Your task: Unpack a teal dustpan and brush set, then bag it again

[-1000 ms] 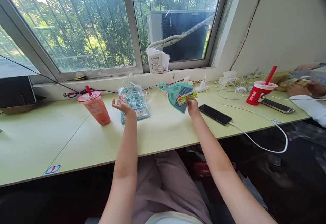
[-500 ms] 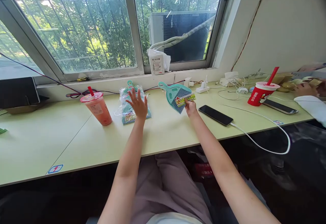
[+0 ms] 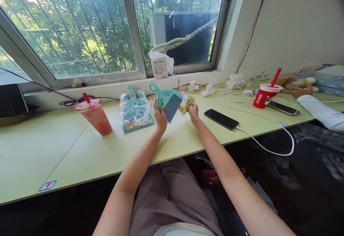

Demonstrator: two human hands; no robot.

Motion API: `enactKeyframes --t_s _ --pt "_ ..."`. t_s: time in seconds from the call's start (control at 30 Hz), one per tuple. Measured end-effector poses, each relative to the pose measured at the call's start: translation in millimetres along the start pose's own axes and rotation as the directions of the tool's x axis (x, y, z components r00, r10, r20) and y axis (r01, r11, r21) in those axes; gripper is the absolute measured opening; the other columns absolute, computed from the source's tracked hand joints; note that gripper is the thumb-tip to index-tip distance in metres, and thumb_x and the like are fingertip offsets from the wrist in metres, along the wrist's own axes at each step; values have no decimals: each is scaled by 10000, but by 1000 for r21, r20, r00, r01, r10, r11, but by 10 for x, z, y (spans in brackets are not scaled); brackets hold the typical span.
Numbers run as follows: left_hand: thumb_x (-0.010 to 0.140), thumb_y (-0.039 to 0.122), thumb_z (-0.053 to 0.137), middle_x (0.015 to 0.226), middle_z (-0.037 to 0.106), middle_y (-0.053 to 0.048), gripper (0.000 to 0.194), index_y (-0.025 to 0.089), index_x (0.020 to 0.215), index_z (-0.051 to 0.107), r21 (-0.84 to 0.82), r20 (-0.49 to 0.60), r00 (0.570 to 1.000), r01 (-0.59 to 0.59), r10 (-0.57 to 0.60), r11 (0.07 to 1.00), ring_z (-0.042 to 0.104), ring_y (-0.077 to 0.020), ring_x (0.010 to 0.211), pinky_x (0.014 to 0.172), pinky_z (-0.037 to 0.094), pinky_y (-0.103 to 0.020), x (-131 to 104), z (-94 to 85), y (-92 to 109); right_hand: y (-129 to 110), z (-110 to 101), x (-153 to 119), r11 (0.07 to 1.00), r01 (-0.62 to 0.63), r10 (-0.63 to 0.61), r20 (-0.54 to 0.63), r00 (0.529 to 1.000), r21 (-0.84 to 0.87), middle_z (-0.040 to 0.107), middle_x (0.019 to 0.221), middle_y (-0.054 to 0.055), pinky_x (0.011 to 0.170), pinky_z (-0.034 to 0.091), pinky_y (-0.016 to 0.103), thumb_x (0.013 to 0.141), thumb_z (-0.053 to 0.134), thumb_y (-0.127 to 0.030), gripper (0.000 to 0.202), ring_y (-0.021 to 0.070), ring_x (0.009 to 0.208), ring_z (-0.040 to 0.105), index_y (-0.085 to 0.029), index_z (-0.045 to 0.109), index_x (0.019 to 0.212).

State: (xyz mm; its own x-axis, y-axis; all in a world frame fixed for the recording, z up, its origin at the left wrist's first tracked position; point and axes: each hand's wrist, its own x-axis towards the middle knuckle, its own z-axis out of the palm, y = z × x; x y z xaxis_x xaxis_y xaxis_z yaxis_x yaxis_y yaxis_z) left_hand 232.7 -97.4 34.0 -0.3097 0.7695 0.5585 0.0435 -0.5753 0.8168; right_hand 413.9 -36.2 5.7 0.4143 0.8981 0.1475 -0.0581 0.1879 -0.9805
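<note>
My left hand [image 3: 160, 118] grips a small teal hand brush [image 3: 167, 100] with blue bristles and holds it up over the pale green table [image 3: 53, 150]. My right hand [image 3: 192, 111] pinches a yellow and green paper label [image 3: 186, 104] just right of the bristles, with a bit of clear wrapper behind it. To the left lies a clear plastic bag of teal brushes [image 3: 134, 110], apart from both hands.
An orange drink cup with a red straw [image 3: 93, 115] stands left of the bag. A black phone [image 3: 221, 118] with a white cable lies right of my hand. A red cup [image 3: 264, 94], a second phone, chargers and another person's hand [image 3: 301, 91] are at the far right.
My left hand left the plastic bag, moved right and took hold of the teal brush. My right hand has shifted off the brush and now holds only the label.
</note>
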Motion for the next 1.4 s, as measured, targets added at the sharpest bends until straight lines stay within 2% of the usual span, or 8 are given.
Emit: enactKeyframes --t_s 0.17,0.33,0.5,0.73,0.93,1.1,1.23,1.4 --pt "1019 383 363 1604 370 -66 527 277 1533 317 224 -82 983 -143 165 964 311 -214 1498 1217 280 -372 42 -36 26 14 -127 -78 698 116 -268 -107 957 -707 424 1472 178 967 492 398 817 653 -220 702 296 1263 539 -230 364 1457" --pt "1034 447 305 1605 344 -124 558 246 1552 255 256 -14 965 -251 263 934 300 -236 1502 1231 266 -425 30 -4 -92 -171 -81 -284 429 332 -524 68 849 -840 476 1410 159 1068 357 465 959 430 -159 449 276 1273 478 -227 451 1402" --pt "1015 518 348 1463 496 -158 565 257 1516 363 170 302 902 -368 307 914 533 -276 1331 1071 479 -416 -69 68 -281 -354 223 -628 523 640 -609 279 742 -562 577 1216 132 1016 417 352 986 419 -280 352 235 1134 531 -195 495 1319" --pt "1024 447 336 1428 515 -157 518 233 1489 421 103 498 784 -477 370 873 565 -265 1270 1014 501 -409 -5 -71 -216 -570 207 -589 692 579 -512 273 815 -431 615 1001 85 832 473 301 865 561 -341 135 198 869 558 -207 577 874" --pt "1023 429 347 1326 615 -120 459 236 1411 500 66 356 886 -340 296 938 582 -253 1216 1047 447 -413 1 39 -90 -961 -150 -397 758 581 -444 420 792 -295 523 745 20 679 418 307 713 649 -526 331 165 692 469 -202 588 686" --pt "1024 307 302 1034 695 -86 405 210 1345 528 255 88 995 -75 54 964 643 -227 955 896 489 -375 196 -94 -129 -1643 -773 -483 849 432 -170 618 767 -303 585 738 22 580 359 267 731 636 -627 458 132 618 462 -181 683 827" --pt "981 183 366 1009 699 -86 328 185 1208 602 425 237 969 -36 -73 905 644 -228 939 865 486 -352 265 -122 -212 -1974 -1091 -591 508 531 226 699 678 -678 625 651 41 578 363 281 725 702 -553 384 154 601 533 -170 711 696" --pt "993 140 352 1044 649 -118 298 165 941 644 648 424 892 -178 -156 741 640 -205 954 872 486 -320 142 -19 -279 -1627 -917 -811 -45 598 334 552 764 -800 660 590 79 610 384 309 754 720 -392 352 204 628 608 -181 605 497"
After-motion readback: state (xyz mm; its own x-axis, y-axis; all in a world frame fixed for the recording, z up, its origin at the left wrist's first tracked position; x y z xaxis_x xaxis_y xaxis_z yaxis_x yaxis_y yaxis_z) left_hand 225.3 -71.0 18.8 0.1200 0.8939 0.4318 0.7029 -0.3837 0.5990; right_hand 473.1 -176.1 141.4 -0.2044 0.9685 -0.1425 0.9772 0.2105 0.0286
